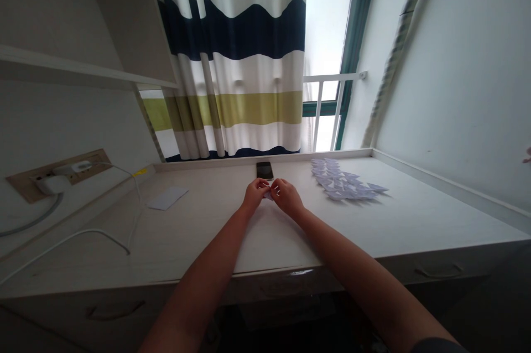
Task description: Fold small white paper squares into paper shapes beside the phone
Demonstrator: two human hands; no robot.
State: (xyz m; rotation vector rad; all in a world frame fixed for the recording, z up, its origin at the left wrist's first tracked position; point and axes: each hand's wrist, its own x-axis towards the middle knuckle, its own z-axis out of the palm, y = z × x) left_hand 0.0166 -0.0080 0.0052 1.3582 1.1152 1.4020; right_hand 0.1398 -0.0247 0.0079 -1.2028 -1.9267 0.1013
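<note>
Both hands meet over the middle of the white desk (274,237). My left hand (256,193) and my right hand (285,196) pinch a small piece of white paper (268,195) between their fingertips. The fingers cover most of that paper, so its exact shape is hidden. Just beyond the hands lies a dark phone (264,170), flat on the desk. To the right, many folded white paper triangles (342,180) are spread in overlapping rows. A small stack of flat white paper (168,197) rests to the left.
White cables (135,198) trail over the desk's left side from chargers (56,182) in a wall socket panel. A raised rim (215,163) borders the back, below a striped curtain (249,76). Shelves overhang at upper left; drawers are under the front edge.
</note>
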